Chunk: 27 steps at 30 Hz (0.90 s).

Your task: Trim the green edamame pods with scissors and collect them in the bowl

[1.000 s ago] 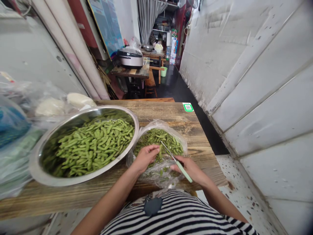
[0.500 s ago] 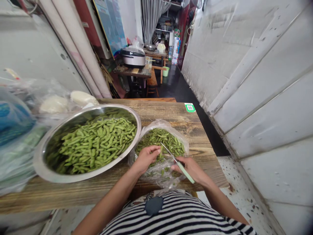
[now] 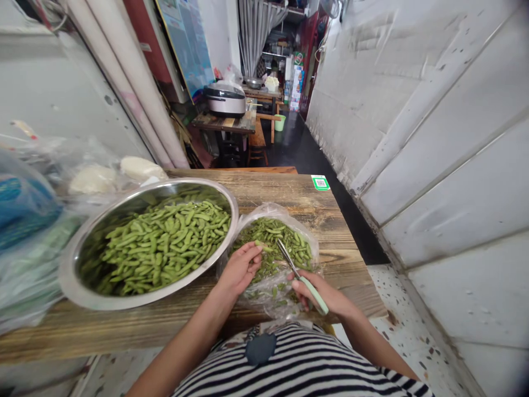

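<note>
My left hand (image 3: 243, 267) pinches a green pod (image 3: 263, 246) between thumb and fingertips, over the left side of a clear plastic bag (image 3: 268, 209). Inside that bag lie green pods and trimmings (image 3: 295, 245). My right hand (image 3: 318, 292) is wrapped round the pale green handles of scissors (image 3: 309, 288), whose metal blades point up and left over the bag, slightly parted. A gap separates the blades from the held pod. Left of the bag stands a large steel bowl (image 3: 74, 288) with many green pods (image 3: 165, 245) in it.
The wooden table (image 3: 343, 248) carries plastic bags (image 3: 33, 264) at the left and a green code sticker (image 3: 320, 182) at its far right corner. Beyond stands a smaller table with a cooker (image 3: 225, 100). A wall runs along the right.
My left hand has moved slightly left, away from the scissors, with a pod in its fingers. The scissor blades have parted, and the fingers of my right hand have shifted on the handles.
</note>
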Tool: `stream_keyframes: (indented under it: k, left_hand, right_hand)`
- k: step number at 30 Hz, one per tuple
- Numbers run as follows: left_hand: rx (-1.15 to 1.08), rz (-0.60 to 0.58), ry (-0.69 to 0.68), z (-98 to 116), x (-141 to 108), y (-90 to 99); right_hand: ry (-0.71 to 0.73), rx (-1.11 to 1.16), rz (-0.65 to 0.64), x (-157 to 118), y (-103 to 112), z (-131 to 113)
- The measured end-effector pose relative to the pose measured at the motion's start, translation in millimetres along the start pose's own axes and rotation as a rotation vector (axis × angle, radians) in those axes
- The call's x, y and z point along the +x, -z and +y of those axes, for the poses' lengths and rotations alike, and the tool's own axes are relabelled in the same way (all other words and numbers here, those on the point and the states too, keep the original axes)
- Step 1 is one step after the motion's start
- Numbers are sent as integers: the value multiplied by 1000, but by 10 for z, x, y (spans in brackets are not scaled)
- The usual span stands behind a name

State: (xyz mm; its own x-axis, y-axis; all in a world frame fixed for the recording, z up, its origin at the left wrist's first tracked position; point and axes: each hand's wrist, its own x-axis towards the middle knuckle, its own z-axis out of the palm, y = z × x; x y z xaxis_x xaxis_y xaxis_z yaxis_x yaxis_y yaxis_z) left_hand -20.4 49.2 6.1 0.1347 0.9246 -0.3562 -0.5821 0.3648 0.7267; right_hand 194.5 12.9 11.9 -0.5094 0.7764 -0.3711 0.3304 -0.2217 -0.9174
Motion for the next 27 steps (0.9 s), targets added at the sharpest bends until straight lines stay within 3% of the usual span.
stream_keyframes:
  k: [6,22,27]
  left_hand:
    - [-113,34,-6,-83,0,-20]
    - [37,98,-72,-147,-118,-69]
    - [157,166,-158,-103,-311,-55]
  right_hand:
    - [-33,45,-15,12,-50,8]
    - [-17,71,-8,29,-74,-56]
    - [-97,133,-39,38,-105,-83]
